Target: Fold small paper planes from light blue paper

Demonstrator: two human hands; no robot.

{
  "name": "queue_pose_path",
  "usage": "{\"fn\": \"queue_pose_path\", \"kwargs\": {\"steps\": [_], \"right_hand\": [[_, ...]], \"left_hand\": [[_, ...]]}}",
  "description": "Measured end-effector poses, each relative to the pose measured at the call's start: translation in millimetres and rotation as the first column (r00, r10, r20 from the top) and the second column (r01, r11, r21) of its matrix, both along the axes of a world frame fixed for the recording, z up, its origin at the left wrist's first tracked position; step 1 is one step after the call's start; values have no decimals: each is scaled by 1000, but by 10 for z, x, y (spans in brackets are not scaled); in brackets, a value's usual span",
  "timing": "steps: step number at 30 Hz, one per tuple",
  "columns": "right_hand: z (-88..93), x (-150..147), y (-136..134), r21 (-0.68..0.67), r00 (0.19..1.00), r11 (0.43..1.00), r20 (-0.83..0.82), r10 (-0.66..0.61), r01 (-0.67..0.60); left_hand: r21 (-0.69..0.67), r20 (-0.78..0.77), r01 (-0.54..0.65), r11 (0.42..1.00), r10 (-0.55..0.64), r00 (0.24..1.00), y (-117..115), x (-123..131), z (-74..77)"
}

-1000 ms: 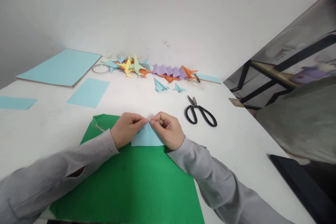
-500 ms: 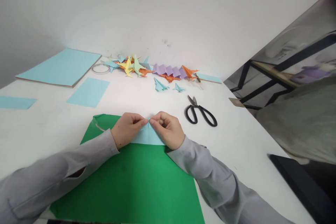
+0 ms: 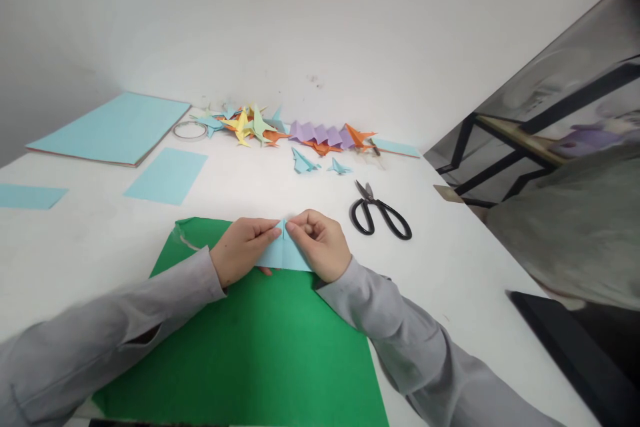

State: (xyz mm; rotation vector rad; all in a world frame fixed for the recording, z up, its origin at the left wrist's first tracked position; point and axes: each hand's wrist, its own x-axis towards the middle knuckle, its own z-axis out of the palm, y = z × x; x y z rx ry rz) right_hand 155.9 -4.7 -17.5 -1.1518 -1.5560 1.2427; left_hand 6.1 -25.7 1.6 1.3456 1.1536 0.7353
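A light-blue sheet of paper (image 3: 284,257), partly folded with a pointed top and a crease down its middle, is held between my two hands over the green board (image 3: 250,347). My left hand (image 3: 243,248) grips the paper's left side, thumb near the point and some fingertips showing under the lower edge. On the other side my right hand (image 3: 323,243) pinches the paper close to the same point, its fingers curled. Both hands hide the outer parts of the sheet.
Black-handled scissors (image 3: 381,210) lie right of my hands. Farther back are folded paper cranes (image 3: 255,125), a pleated purple paper (image 3: 320,135), two small blue folded pieces (image 3: 304,161) and a tape roll (image 3: 190,130). Blue sheets (image 3: 167,175) lie at left, a dark flat object (image 3: 560,347) at right.
The paper's top point now shows more clearly between my thumbs. My left fingers have moved beneath the sheet, and its lower edge is slightly raised.
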Motion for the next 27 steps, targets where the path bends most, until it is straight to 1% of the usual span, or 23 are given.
{"fn": "queue_pose_path", "kwargs": {"steps": [5, 13, 17, 22, 24, 27], "right_hand": [[3, -4, -4, 13, 1000, 1000, 5, 2, -2], [-5, 0, -16, 24, 1000, 999, 10, 21, -21], [-3, 0, -20, 52, 1000, 999, 16, 14, -15], [-10, -1, -26, 90, 999, 996, 52, 3, -7], [-17, -2, -30, 119, 997, 993, 80, -4, -5], [-29, 1, -33, 164, 992, 986, 127, -19, -2]], "left_hand": [[0, 4, -11, 1000, 11, 1000, -1, -6, -18], [4, -48, -59, 998, 59, 997, 1, -3, -7], [76, -76, -66, 995, 72, 994, 30, -26, -22], [17, -59, -77, 997, 78, 995, 46, -25, -19], [22, -72, -79, 997, 80, 994, 38, -18, -10], [66, -117, -72, 995, 79, 990, 28, -15, 3]]}}
